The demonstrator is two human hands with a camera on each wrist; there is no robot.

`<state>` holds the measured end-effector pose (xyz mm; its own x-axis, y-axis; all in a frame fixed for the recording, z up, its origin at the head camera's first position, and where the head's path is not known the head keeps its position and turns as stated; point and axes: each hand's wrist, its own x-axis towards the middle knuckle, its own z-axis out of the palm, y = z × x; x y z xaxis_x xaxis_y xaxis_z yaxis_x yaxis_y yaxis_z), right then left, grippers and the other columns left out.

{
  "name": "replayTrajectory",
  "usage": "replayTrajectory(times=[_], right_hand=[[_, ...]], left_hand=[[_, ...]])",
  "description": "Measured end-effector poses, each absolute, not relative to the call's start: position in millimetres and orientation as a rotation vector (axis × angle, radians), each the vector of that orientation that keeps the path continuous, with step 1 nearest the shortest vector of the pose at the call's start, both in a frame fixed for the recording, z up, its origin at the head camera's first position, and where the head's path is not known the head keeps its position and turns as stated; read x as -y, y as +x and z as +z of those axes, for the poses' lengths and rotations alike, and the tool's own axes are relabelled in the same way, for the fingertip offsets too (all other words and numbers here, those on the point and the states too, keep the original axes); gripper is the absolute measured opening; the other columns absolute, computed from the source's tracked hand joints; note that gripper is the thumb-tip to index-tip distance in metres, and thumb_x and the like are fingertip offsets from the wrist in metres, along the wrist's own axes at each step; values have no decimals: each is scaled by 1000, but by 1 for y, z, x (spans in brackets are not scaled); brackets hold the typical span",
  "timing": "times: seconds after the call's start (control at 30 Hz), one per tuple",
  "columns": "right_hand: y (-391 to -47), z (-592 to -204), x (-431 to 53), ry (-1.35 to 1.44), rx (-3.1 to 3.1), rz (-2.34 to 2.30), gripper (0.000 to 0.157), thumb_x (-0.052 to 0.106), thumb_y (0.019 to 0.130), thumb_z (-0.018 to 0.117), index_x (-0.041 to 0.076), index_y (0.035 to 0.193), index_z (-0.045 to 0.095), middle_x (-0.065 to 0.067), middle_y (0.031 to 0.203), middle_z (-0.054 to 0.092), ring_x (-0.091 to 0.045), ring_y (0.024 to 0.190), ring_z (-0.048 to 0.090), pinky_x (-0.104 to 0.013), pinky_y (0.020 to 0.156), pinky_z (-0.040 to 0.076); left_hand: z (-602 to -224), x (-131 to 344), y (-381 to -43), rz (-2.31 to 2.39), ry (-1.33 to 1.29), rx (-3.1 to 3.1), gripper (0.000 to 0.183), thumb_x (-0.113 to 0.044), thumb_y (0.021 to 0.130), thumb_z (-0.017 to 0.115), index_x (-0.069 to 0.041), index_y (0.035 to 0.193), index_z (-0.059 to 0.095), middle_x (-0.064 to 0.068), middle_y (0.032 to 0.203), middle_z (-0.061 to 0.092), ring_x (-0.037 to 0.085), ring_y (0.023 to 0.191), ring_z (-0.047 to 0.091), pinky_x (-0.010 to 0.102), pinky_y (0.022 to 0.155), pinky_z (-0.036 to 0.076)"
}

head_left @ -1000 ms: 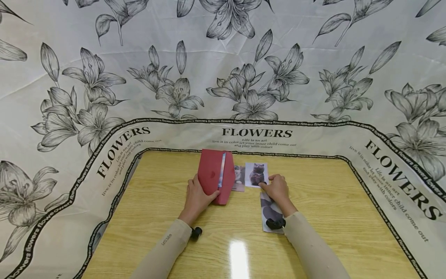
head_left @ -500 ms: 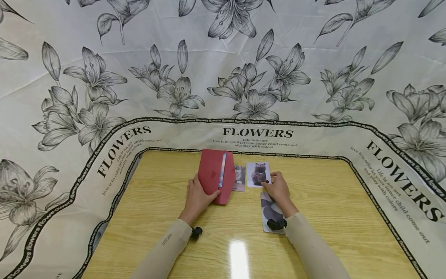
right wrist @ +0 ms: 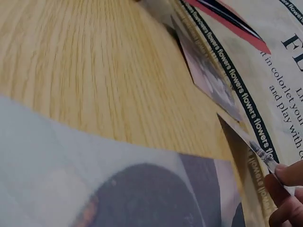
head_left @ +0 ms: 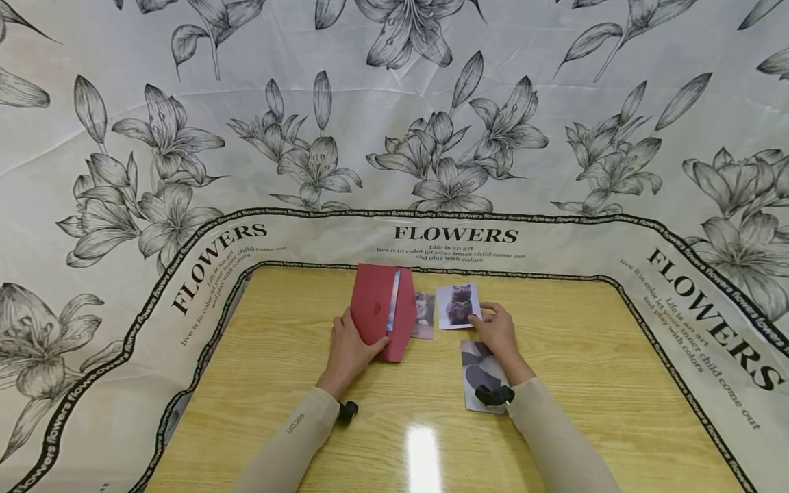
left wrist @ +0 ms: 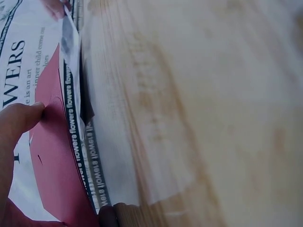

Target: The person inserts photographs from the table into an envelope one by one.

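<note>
My left hand [head_left: 350, 349] grips the lower end of a red envelope [head_left: 371, 301], thumb across its front. The flap side faces right, and a strip of a bluish printed card [head_left: 392, 301] shows in the opening. My right hand [head_left: 498, 335] pinches the lower right corner of a photo card [head_left: 453, 301] with a dark furry animal on it. In the right wrist view that photo card [right wrist: 251, 142] is tilted up, its left edge above the wood. Another photo card [head_left: 424, 318], with a cat-like animal, lies partly hidden behind the envelope.
A larger grey-and-purple printed card [head_left: 477, 373] lies on the wooden table [head_left: 296, 329] under my right wrist, partly covered by it. White floral cloth [head_left: 456, 253] surrounds the table at the back and sides. Light glares off the table's front.
My right hand has shifted slightly right, and the photo card in its fingers has moved right and tilted up a little. My left hand and the envelope stay in place.
</note>
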<state>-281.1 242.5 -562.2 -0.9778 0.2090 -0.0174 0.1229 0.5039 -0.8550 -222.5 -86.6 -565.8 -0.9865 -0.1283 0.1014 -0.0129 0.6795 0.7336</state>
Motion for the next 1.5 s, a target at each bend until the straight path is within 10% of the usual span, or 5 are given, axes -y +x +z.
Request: replayTrajectory(times=[0.53,1.5], right_hand=[[-263,-544,-208,-216,2288,1829,50,15,98,82,3,144,64,14,72,65,-3,63,55,-18,57,41],[-255,-546,-152,-79,2224,1948,49,3,94,83,-3,139,65,-8,77,69,-3,57,47,-19,53,35]], left_hand=[[-568,88,-222,-1193,101,2727,116,-49,83,91,6,163,28,29,140,45,44,125,51,57,107,49],[-568,86,-222,-1182,121,2732,116,-50,83,92,6,162,29,29,141,45,45,128,50,56,109,48]])
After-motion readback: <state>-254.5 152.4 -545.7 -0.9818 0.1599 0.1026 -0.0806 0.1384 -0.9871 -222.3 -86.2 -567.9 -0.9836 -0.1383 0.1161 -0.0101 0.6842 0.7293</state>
